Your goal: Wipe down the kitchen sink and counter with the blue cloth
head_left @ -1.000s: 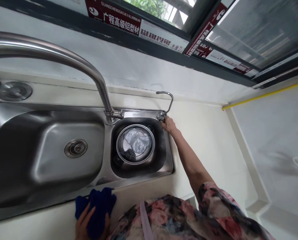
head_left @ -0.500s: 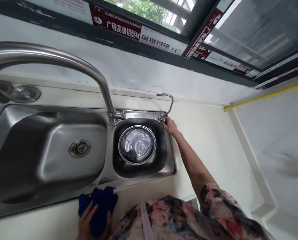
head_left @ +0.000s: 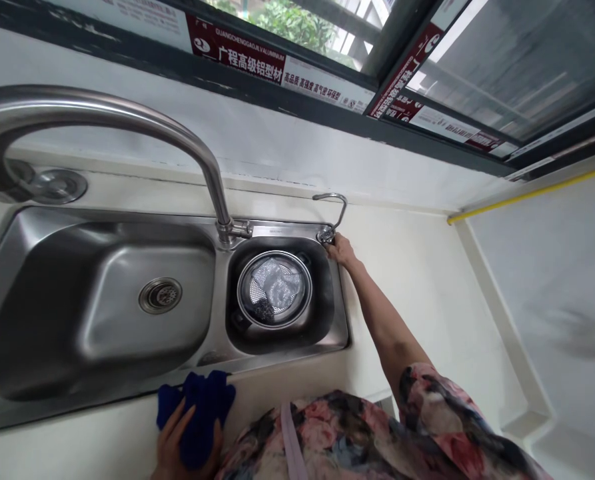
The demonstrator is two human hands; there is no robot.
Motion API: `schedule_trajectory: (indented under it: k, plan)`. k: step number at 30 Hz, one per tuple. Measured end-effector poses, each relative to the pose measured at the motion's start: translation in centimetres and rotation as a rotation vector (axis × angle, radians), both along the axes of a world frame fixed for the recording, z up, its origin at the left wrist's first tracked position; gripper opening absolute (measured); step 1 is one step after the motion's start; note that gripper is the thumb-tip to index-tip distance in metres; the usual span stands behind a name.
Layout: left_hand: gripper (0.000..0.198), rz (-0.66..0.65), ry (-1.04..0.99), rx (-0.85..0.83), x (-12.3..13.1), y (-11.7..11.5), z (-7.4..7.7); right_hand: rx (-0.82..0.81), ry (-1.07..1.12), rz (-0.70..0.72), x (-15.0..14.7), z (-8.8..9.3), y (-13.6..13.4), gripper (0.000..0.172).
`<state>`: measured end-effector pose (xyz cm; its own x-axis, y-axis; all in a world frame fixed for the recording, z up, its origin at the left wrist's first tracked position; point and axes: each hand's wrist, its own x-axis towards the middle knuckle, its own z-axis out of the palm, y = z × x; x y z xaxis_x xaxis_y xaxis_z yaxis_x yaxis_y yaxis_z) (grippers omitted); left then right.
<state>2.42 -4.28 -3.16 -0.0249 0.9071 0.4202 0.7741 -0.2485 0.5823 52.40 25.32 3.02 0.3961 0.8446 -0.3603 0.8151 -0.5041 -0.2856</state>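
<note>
My right hand (head_left: 342,251) reaches to the back right corner of the steel double sink (head_left: 102,373), its fingers closed on the base of a small curved tap (head_left: 330,215). Low in the view, my left hand (head_left: 174,443) rests on the counter's front edge, gripping a dark blue cloth (head_left: 200,407). The small right basin holds a round metal strainer basket (head_left: 274,290) with a silvery scrubber and a dark scouring ball inside. A large gooseneck faucet (head_left: 127,127) arches over the left basin.
The large left basin has a drain (head_left: 160,295) at its middle. A round metal cover (head_left: 52,185) sits on the counter behind the sink's left end. Cream countertop (head_left: 427,280) stretches right toward a white surface with a yellow edge. A window frame with red stickers runs above.
The view has drifted slightly, showing more of the big faucet's arch. Both hands stay where they were, the right on the small tap and the left on the blue cloth.
</note>
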Motion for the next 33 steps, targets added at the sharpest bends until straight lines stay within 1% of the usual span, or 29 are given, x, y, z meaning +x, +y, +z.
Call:
schedule_trajectory:
  k: [3,5,7,10,13,15,18,22,25,27,30,31,33]
  plan:
    - [0.052,0.039,-0.030,-0.062,0.7,-0.1,0.8,-0.017,-0.027,0.003,0.0,0.4,0.2,0.035]
    - [0.052,0.075,-0.048,-0.081,0.8,-0.2,0.8,-0.025,-0.043,0.019,0.1,0.6,0.4,0.034]
    - [0.054,0.057,-0.028,-0.073,0.3,-0.2,0.4,-0.037,-0.055,0.042,0.2,0.9,0.6,0.034]
    - [0.059,-0.060,0.044,-0.007,-0.9,-0.3,-0.9,-0.053,-0.060,0.059,0.4,1.2,0.7,0.037]
    - [0.064,-0.045,0.037,-0.001,-1.6,-0.5,-1.8,-0.065,-0.059,0.054,0.4,1.3,0.9,0.037]
    - [0.066,-0.050,0.032,-0.014,-1.7,-0.7,-2.0,-0.072,-0.066,0.050,0.3,1.4,1.0,0.035]
    - [0.064,-0.052,0.038,-0.009,-1.4,-0.7,-1.7,-0.090,-0.108,0.033,0.1,1.6,1.1,0.033]
    - [0.059,-0.023,0.055,-0.008,-0.4,-0.3,-0.4,-0.119,-0.182,0.008,-0.4,1.9,1.2,0.034]
    - [0.054,0.029,0.003,-0.043,0.1,0.2,0.5,-0.110,-0.175,0.012,-0.5,1.9,1.2,0.034]
    - [0.053,0.014,-0.006,-0.040,0.0,0.4,0.5,-0.095,-0.153,0.014,-0.3,1.9,1.2,0.035]
    - [0.054,-0.079,0.050,0.021,-0.5,0.6,0.1,-0.077,-0.121,0.006,-0.1,1.7,1.2,0.036]
    - [0.055,-0.088,0.051,0.030,-0.6,0.5,0.1,-0.075,-0.116,0.002,0.0,1.7,1.3,0.037]
    - [0.055,-0.028,0.016,-0.008,-0.4,0.5,0.2,-0.071,-0.113,-0.002,0.0,1.5,1.2,0.037]
